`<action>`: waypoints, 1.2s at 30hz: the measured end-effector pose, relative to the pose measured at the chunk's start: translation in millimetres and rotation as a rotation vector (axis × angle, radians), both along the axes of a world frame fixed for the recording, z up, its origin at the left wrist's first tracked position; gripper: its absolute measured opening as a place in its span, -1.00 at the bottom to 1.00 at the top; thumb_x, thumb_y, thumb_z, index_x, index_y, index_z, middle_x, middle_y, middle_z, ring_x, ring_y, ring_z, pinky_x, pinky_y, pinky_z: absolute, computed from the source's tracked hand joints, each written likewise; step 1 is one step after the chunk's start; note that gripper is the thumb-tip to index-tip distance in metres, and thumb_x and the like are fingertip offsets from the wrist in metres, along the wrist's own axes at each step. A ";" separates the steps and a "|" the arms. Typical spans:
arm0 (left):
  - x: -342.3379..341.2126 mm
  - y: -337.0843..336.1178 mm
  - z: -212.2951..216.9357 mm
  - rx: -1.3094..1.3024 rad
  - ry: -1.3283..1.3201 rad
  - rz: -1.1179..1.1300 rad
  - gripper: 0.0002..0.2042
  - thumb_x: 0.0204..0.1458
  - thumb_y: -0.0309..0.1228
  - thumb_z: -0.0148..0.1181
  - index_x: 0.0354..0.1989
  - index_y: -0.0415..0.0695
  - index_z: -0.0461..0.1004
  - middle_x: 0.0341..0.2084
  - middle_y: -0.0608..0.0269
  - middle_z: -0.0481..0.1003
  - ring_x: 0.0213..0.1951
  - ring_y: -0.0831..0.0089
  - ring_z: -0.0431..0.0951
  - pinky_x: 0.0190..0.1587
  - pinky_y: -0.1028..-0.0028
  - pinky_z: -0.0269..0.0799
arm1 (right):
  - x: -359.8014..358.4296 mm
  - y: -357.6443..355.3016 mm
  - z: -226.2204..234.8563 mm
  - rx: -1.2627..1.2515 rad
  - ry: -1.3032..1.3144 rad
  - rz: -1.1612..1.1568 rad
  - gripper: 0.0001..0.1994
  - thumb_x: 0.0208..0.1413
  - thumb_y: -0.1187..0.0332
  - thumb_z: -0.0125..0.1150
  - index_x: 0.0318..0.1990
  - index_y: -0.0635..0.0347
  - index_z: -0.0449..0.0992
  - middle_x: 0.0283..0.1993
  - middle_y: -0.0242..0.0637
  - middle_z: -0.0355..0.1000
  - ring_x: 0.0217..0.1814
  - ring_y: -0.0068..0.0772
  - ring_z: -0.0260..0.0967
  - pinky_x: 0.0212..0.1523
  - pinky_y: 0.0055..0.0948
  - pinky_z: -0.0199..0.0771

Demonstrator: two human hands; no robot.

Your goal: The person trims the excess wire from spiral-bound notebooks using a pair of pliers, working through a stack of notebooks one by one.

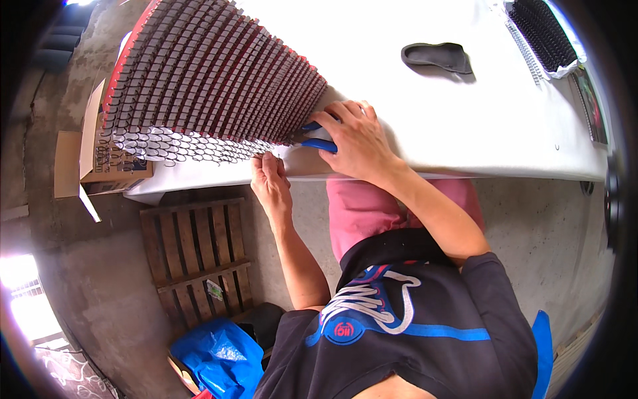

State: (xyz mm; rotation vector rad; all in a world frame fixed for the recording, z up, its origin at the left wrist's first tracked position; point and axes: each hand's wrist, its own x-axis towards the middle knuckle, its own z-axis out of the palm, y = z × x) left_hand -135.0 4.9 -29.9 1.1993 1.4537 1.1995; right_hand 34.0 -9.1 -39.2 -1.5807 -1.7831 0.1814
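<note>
A wide sheet of small grey squares in dense rows with red between them (206,73) lies on the left of the white table. Along its near edge runs a fringe of open wire loops (193,147). My right hand (361,136) is closed around blue-handled pliers (320,144), whose jaws point left at the sheet's near right corner. Just below those jaws, my left hand (271,183) pinches the end of the loop fringe between thumb and fingers. The exact grip of the jaws is too small to make out.
A dark grey shoe-shaped piece (435,57) lies on the white tabletop (412,130). At the far right stands a tray of black coiled pieces (541,33). An open cardboard box (93,156) is at the left edge. Below are a wooden pallet (199,256) and a blue plastic bag (219,352).
</note>
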 end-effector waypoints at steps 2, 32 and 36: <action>0.4 -1.0 1.1 0.007 0.017 0.016 -0.80 0.16 -0.29 -0.12 -0.44 -0.11 0.29 -0.73 0.49 0.18 -0.72 0.76 0.06 -0.69 0.67 -0.08 | 0.1 -2.7 3.2 0.000 -0.005 -0.008 -0.50 -0.27 0.25 0.35 -0.06 0.05 0.40 -0.10 -0.26 0.33 0.08 -0.24 0.24 0.16 -0.01 0.06; -16.9 -11.5 6.1 -0.051 -0.499 -0.087 -0.84 0.15 -0.33 -0.08 -0.16 -0.10 0.26 -0.65 0.46 0.20 -0.65 0.76 0.11 -0.72 0.74 -0.09 | 1.4 -3.0 11.7 0.042 -0.036 0.020 -0.57 -0.23 0.25 0.32 -0.11 0.04 0.41 -0.17 -0.32 0.36 -0.05 -0.29 0.32 0.08 -0.08 0.14; -15.8 -9.4 10.5 0.004 -0.526 -0.140 -0.74 0.13 -0.32 -0.09 -0.06 -0.17 0.29 -0.63 0.47 0.21 -0.61 0.76 0.11 -0.71 0.76 -0.06 | -4.7 0.3 12.5 0.044 -0.044 0.013 -0.52 -0.25 0.24 0.32 -0.07 0.02 0.41 -0.11 -0.30 0.34 0.00 -0.29 0.29 0.12 -0.05 0.10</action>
